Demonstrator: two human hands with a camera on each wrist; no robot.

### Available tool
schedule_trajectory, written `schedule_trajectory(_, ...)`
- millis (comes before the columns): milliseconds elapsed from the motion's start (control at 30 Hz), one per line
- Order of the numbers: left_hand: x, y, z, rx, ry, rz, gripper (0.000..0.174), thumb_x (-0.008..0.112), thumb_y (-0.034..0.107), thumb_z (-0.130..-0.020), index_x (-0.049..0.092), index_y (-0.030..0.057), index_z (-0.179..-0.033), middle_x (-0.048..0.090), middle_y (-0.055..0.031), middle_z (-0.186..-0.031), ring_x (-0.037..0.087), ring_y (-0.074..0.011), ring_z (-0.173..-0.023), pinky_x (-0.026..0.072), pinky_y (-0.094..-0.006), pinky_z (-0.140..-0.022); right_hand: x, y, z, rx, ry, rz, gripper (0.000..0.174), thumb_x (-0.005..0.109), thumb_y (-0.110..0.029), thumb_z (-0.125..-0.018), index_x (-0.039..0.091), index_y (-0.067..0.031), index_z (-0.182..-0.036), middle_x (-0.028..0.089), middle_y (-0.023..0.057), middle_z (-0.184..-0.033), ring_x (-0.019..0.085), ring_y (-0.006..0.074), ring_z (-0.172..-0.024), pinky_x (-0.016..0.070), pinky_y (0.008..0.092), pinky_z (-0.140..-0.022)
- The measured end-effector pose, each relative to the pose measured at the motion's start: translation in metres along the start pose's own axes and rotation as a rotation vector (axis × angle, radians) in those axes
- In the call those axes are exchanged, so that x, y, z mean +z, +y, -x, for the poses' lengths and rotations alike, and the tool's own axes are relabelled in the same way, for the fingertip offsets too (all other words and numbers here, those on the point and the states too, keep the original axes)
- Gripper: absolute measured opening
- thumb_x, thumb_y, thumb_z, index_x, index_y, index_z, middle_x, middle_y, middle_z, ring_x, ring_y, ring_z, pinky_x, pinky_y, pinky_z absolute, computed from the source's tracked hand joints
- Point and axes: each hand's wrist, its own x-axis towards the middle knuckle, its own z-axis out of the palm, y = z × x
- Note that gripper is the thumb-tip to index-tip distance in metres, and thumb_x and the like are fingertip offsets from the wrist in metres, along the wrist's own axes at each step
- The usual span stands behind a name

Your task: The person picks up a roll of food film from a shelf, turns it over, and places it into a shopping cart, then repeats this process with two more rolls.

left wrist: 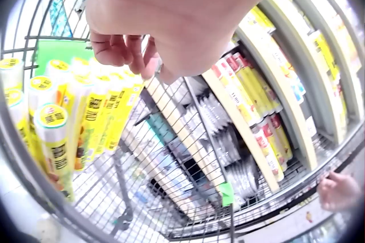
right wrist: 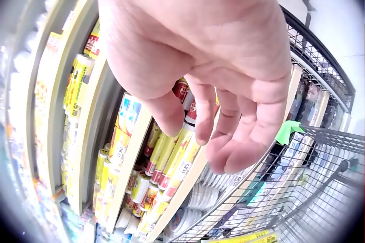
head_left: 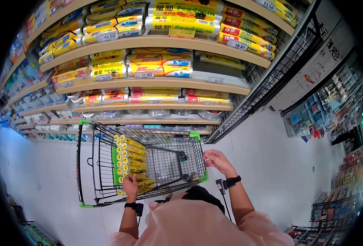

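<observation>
Yellow-labelled plastic wrap rolls (head_left: 133,159) lie in stacked rows in a wire shopping cart (head_left: 195,134). Over the near end of the rows is my left hand (head_left: 130,186). The left wrist view shows its fingers (left wrist: 117,52) loosely bent, fingertips right at the white ends of the rolls (left wrist: 85,106). My right hand (head_left: 217,160) is beside the cart's right end, close to its rim. In the right wrist view its fingers (right wrist: 234,152) hang relaxed, with nothing between them and the thumb.
Shelving (head_left: 157,43) full of similar rolls and price tags rises behind the cart. A black wire mesh panel (head_left: 255,96) closes its right end. Pale floor (head_left: 263,164) runs to the right, toward more display racks (head_left: 308,119).
</observation>
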Motion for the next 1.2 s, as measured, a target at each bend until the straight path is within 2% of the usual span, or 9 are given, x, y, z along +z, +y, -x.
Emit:
schedule_trajectory(33,0.002,0.011,0.001,0.091,0.079,0.044,0.039,0.064,0.032,-0.094,0.066,-0.0014,-0.075,0.059,-0.0077,-0.055,0.054,-0.025,-0.049,0.0438,-0.0376,-0.054,-0.005,0.004,-0.006,0.001,-0.012,-0.003,0.026,0.061,-0.022,-0.097,0.059,-0.0017,-0.114,0.065,0.0089,-0.098,0.065,0.0161,-0.077,0.055,0.0288,-0.072)
schedule_trajectory(133,-0.015,0.069,0.004,0.011,0.006,0.271,0.049,0.055,0.039,-0.099,0.067,-0.002,-0.074,0.056,-0.0056,-0.053,0.051,-0.0159,-0.05,0.0399,-0.034,-0.052,-0.003,-0.004,-0.008,-0.016,0.004,0.015,0.025,0.06,-0.02,-0.097,0.06,-0.0016,-0.115,0.065,0.0084,-0.098,0.065,0.0166,-0.078,0.0552,0.0292,-0.072)
schedule_trajectory(167,-0.02,0.09,0.007,0.023,-0.014,0.327,0.058,0.046,0.042,-0.103,0.068,-0.003,-0.074,0.052,-0.0029,-0.051,0.049,-0.0103,-0.05,0.037,-0.0304,-0.05,-0.003,-0.007,-0.006,-0.021,0.021,0.023,0.025,0.06,-0.02,-0.097,0.06,-0.0017,-0.115,0.065,0.0082,-0.098,0.066,0.0167,-0.078,0.0552,0.0293,-0.072)
schedule_trajectory(300,-0.014,0.136,0.002,0.079,-0.019,0.511,0.056,0.044,0.039,-0.105,0.067,-0.0033,-0.076,0.051,-0.0022,-0.052,0.046,-0.0093,-0.048,0.0356,-0.0272,-0.049,-0.018,-0.006,-0.004,-0.053,0.005,0.026,0.028,0.056,-0.025,-0.099,0.06,-0.0015,-0.116,0.066,0.0087,-0.099,0.067,0.0177,-0.078,0.056,0.0301,-0.072)
schedule_trajectory(567,0.009,0.232,0.003,0.13,-0.224,0.72,0.041,0.051,0.034,-0.104,0.064,0.003,-0.081,0.054,0.0009,-0.066,0.045,-0.0046,-0.054,0.0271,-0.0209,-0.047,-0.073,-0.002,0.001,-0.068,0.099,-0.069,0.032,0.059,-0.03,-0.099,0.06,-0.0027,-0.117,0.067,0.0096,-0.099,0.067,0.0188,-0.079,0.0555,0.031,-0.073)
schedule_trajectory(800,0.044,0.33,0.013,0.208,-0.341,0.714,0.025,0.057,0.023,-0.101,0.065,0.0031,-0.089,0.054,0.0037,-0.069,0.04,-0.0019,-0.055,0.0302,-0.0201,-0.049,-0.128,-0.005,-0.01,-0.154,0.2,-0.049,0.03,0.062,-0.03,-0.097,0.062,-0.0023,-0.11,0.065,0.0064,-0.096,0.066,0.0155,-0.077,0.055,0.0286,-0.069)
schedule_trajectory(833,0.05,0.345,0.014,0.267,-0.356,0.724,0.018,0.059,0.018,-0.1,0.065,0.0024,-0.093,0.059,0.0015,-0.076,0.046,-0.0035,-0.059,0.0361,-0.02,-0.051,-0.134,-0.009,-0.01,-0.195,0.239,-0.026,0.028,0.064,-0.027,-0.096,0.063,-0.0017,-0.108,0.065,0.0058,-0.095,0.065,0.0142,-0.074,0.0546,0.0275,-0.066)
schedule_trajectory(967,0.085,0.412,0.011,0.437,-0.338,0.674,0.012,0.059,0.012,-0.1,0.062,0.001,-0.103,0.064,-0.0046,-0.094,0.056,-0.0079,-0.075,0.0466,-0.0211,-0.061,-0.173,-0.026,-0.03,-0.354,0.323,0.031,0.029,0.066,-0.025,-0.095,0.063,0.0007,-0.107,0.064,0.0061,-0.091,0.064,0.0126,-0.071,0.0545,0.0262,-0.063)
schedule_trajectory(1200,0.126,0.496,-0.001,0.592,-0.104,0.558,0.013,0.058,0.011,-0.1,0.06,-0.0001,-0.106,0.062,-0.0058,-0.1,0.055,-0.0087,-0.08,0.0462,-0.0217,-0.072,-0.201,-0.06,-0.059,-0.488,0.239,-0.071,0.026,0.065,-0.024,-0.096,0.064,0.0005,-0.106,0.065,0.0036,-0.089,0.062,0.0109,-0.072,0.0527,0.027,-0.066)
